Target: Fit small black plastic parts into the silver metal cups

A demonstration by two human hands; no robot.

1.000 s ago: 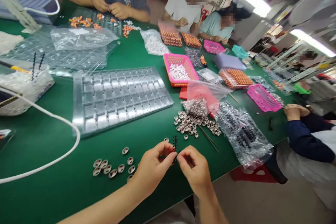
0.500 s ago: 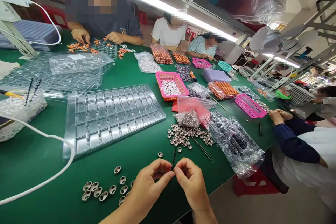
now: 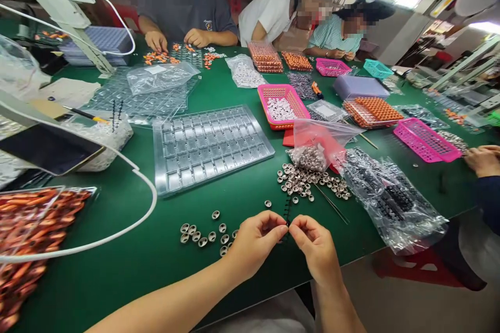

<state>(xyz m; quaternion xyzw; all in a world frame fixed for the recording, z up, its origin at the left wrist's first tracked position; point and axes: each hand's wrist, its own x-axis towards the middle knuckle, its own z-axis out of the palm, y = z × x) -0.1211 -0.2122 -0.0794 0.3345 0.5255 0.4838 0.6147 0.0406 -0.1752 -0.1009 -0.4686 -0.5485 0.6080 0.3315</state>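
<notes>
My left hand [image 3: 253, 244] and my right hand [image 3: 317, 250] meet above the green table's near side, fingers pinched together. Between the fingertips stands a thin black plastic strip [image 3: 288, 209] with short side prongs; both hands grip its lower part, which the fingers partly hide. Left of my left hand lie several small silver metal cups [image 3: 196, 237], some hidden behind that hand. Beyond the hands is a larger heap of such cups [image 3: 292, 179], beside a zip bag [image 3: 312, 156] holding more. A pair of tweezers [image 3: 332, 204] lies right of the heap.
A transparent compartment tray [image 3: 214, 148] lies beyond the loose cups. A pink basket [image 3: 262, 106] holds white parts. At right is a plastic bag [image 3: 394, 203] of black strips. A white cable [image 3: 150, 187] loops at left, near orange parts [image 3: 35, 234]. Co-workers sit across the table.
The view has swung left, so the scene sits further right and orange parts show at lower left. Both hands keep their pinch on the black strip.
</notes>
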